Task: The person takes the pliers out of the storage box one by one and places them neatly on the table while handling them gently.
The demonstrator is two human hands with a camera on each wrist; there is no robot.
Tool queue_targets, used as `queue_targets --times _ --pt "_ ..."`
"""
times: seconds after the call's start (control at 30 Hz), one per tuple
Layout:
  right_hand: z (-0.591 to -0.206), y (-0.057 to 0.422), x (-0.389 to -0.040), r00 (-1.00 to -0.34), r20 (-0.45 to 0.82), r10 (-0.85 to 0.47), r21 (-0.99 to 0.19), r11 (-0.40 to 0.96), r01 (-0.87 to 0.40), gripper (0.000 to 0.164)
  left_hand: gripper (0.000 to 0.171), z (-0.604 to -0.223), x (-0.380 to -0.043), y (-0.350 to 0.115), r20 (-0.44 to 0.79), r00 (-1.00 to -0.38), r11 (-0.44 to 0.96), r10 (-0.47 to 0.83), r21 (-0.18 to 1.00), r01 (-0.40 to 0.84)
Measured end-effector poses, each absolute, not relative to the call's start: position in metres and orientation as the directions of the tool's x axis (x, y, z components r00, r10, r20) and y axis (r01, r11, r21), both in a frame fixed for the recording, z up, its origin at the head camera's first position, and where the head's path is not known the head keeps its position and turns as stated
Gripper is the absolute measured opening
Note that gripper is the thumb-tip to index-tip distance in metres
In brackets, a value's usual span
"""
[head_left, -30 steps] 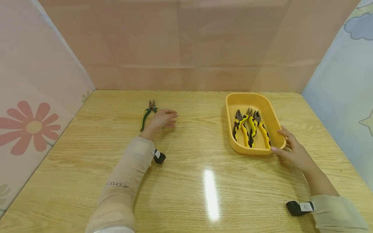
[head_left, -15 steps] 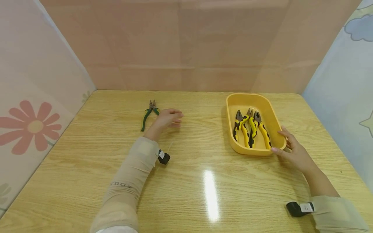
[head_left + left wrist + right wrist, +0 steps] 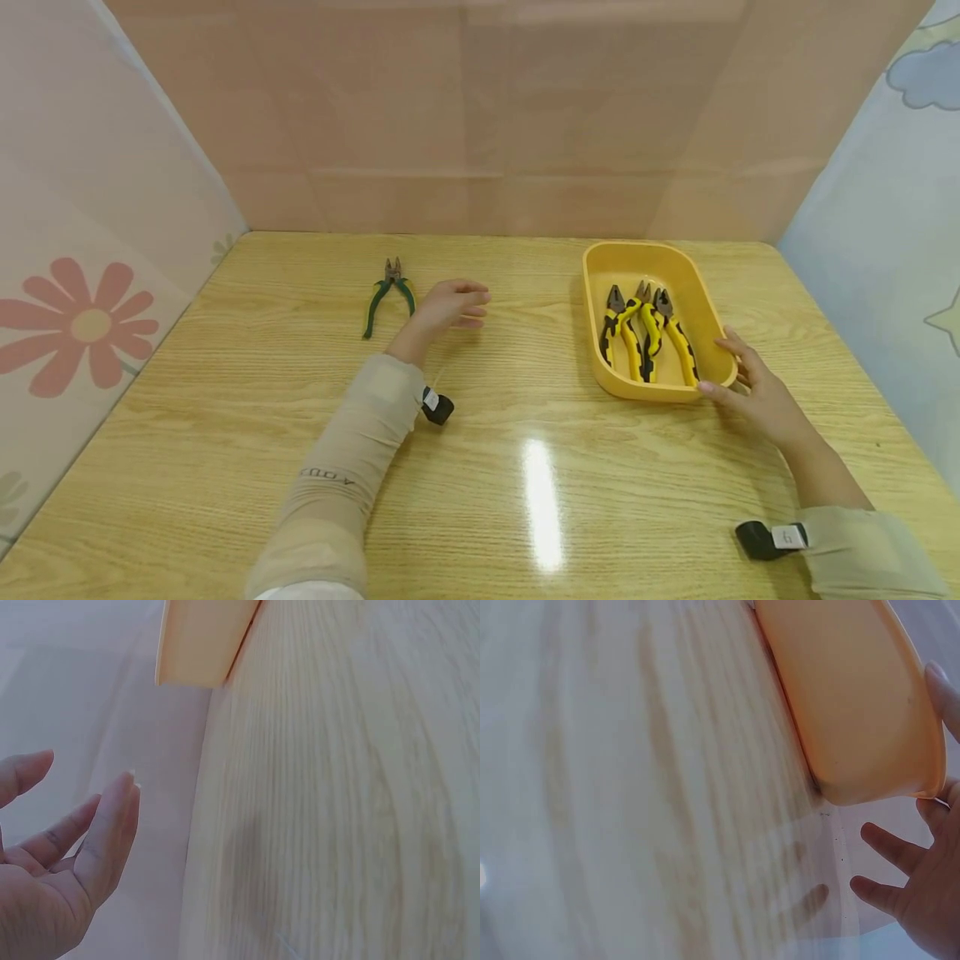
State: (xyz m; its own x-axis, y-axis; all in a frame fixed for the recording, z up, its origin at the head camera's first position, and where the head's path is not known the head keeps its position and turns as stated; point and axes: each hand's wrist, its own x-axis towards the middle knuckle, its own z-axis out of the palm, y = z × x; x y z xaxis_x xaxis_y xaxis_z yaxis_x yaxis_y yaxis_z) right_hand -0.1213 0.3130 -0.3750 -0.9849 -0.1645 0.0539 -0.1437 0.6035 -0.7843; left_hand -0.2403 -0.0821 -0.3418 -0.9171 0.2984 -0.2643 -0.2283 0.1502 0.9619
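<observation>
My left hand (image 3: 452,306) hovers over the table with relaxed, partly spread fingers (image 3: 112,832) and nothing in them. Just left of it, green-handled pliers (image 3: 393,287) lie spread on the wood, jaws pointing away. On the right stands a yellow tray (image 3: 600,375). Inside it, side by side, lie yellow-and-black pliers (image 3: 619,325), another pair with a pointed tip (image 3: 643,292) and a third pair (image 3: 667,321). My right hand (image 3: 757,396) touches the tray's near right corner with thumb and forefinger; its other fingers (image 3: 892,851) are stretched out and spread.
The wooden table (image 3: 480,467) ends at a pinkish back wall (image 3: 480,117). Patterned side walls, one with a red flower (image 3: 88,327), stand left and right. A black wrist camera (image 3: 438,408) sits on the left sleeve, another camera (image 3: 757,540) on the right.
My left hand has moved to the right, away from the green-handled pliers, so more of them shows. My right hand and the tray have stayed in place.
</observation>
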Motion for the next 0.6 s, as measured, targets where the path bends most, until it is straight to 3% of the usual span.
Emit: queue_targets --times 0.2,0.6 --pt "-0.374 0.312 -0.121 -0.985 0.050 -0.162 -0.780 0.609 -0.140 0.068 0.040 -0.339 -0.238 -0.075 -0.220 -0.921 0.140 0.321 0.973 -0.183" --pt "-0.374 0.312 -0.121 -0.984 0.065 -0.169 -0.778 0.609 -0.156 0.068 0.040 -0.335 -0.239 -0.052 -0.251 -0.888 0.131 0.386 0.967 -0.217"
